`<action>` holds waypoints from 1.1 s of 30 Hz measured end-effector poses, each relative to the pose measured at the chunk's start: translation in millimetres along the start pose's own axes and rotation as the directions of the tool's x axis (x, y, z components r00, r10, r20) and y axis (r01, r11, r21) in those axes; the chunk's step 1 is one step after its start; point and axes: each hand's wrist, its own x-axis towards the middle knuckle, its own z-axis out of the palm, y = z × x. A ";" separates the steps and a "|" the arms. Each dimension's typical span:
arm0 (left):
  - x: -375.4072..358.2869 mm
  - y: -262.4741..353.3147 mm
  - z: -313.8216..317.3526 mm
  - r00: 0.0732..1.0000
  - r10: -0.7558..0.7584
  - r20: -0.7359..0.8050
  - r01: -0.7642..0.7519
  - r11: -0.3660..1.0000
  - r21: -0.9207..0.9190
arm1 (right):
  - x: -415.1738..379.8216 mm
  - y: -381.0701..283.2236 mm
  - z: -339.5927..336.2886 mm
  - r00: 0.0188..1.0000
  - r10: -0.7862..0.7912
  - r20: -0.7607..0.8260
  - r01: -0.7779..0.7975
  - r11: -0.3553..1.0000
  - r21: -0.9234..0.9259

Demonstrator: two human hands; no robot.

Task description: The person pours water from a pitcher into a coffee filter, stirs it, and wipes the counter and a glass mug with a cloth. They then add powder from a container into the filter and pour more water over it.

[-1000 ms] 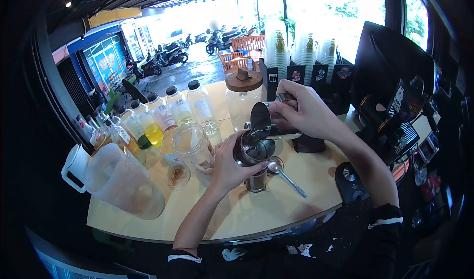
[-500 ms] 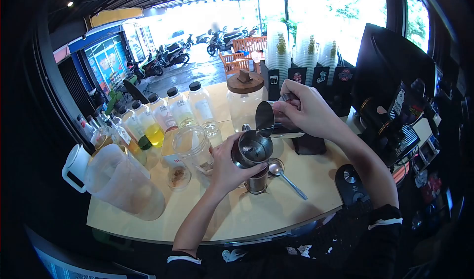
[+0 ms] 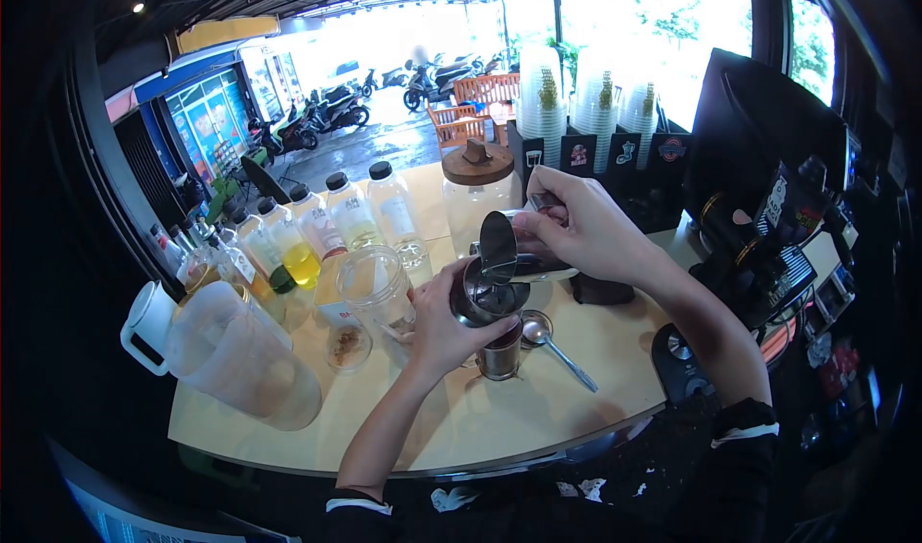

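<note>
A dark metal cup [image 3: 492, 305] is wrapped by the fingers of my left hand [image 3: 444, 324], its open mouth facing up. Just above it, my right hand [image 3: 576, 218] grips a steel pitcher [image 3: 538, 263] tilted to the left, its lip over the cup's mouth. Whether liquid is flowing is hard to make out. Directly below the cup stands a small metal canister [image 3: 499, 359]. A spoon [image 3: 567, 356] rests beside it, its bowl over a small round dish. Left of my left hand is an open clear jar [image 3: 373, 279].
Capped bottles [image 3: 394, 207] line the back left. A frosted jug [image 3: 240, 351] and a small dish of brown powder [image 3: 347, 346] are at the left. A wooden-lidded jar [image 3: 471, 202], stacked cups [image 3: 595, 111], a black cloth [image 3: 603, 289] and a black machine [image 3: 759, 149] stand behind and right.
The pitcher and my right hand have moved slightly left and down, bringing the pitcher's lip further over the cup. My left hand and the cup have hardly moved.
</note>
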 end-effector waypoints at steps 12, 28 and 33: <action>-2.3 -0.3 -0.8 0.999 0.028 -0.039 -0.027 0.999 0.020 | -4.1 -1.3 -8.1 0.999 0.026 -0.031 -0.027 0.999 -0.023; -3.4 1.6 -3.4 0.999 0.007 -0.040 -0.007 1.000 -0.011 | -1.9 -3.9 -8.2 0.998 0.063 0.015 -0.062 0.997 -0.039; -2.8 0.2 -4.6 0.999 0.019 -0.038 -0.016 0.997 0.072 | -2.4 -5.7 -10.2 0.998 0.062 0.003 -0.061 0.996 -0.067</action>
